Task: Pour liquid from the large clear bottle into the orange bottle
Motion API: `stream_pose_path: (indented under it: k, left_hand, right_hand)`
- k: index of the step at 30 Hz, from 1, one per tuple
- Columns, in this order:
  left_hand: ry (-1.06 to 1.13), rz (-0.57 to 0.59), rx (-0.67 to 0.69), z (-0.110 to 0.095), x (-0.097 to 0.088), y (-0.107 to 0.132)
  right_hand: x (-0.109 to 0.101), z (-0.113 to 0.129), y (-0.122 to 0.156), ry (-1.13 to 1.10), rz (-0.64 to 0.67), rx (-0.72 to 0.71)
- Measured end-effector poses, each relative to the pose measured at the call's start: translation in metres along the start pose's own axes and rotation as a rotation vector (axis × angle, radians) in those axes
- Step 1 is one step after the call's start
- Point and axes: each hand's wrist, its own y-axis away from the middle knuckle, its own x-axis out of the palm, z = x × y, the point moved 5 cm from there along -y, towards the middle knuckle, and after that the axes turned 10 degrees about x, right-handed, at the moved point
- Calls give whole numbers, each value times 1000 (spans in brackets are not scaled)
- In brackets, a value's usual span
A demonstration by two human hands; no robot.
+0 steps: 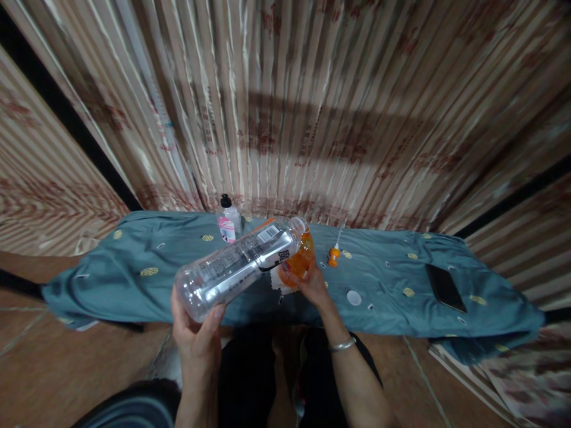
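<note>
My left hand [196,333] is wrapped round the base of a large clear plastic bottle [232,270] with a printed label. The bottle is tilted, its open mouth pointing up and to the right. Its neck is over the top of an orange bottle [300,261]; whether the two touch I cannot tell. My right hand [310,282] grips the orange bottle, which stands roughly upright on a white tissue [277,281]. An orange pump head [333,255] with a clear tube lies to the right. Nearer me is a white round cap [354,298].
A clear bottle with a black cap and pink label [226,226] stands at the back left. A dark phone [445,288] lies at the right on the green cloth [383,315]. Striped curtains [312,119] hang behind. A dark round rim [129,407] shows at lower left.
</note>
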Motion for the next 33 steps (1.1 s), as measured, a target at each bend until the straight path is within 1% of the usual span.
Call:
stream_pose_path:
  k: [6, 10, 14, 16, 19, 22, 27, 33]
  left_hand:
    - [4, -76, 39, -6, 3, 6]
    - [24, -54, 0, -6, 6, 6]
    - [2, -61, 61, -11, 7, 5]
    - [0, -58, 47, -7, 5, 4]
    - [29, -47, -1, 4, -4, 1]
    - [59, -28, 4, 9, -10, -2]
    - [69, -1, 16, 8, -9, -3]
    - [51, -25, 4, 13, -11, -5]
  right_hand:
    - [0, -3, -1, 24, -3, 22]
    - [0, -4, -1, 29, 7, 16]
    - [0, -3, 0, 17, -1, 14]
    - [0, -2, 0, 15, -9, 21]
    - [0, 0, 1, 10, -8, 33]
    - [0, 2, 1, -4, -5, 27]
    - [1, 1, 1, -15, 3, 25]
    - [2, -3, 0, -15, -17, -1]
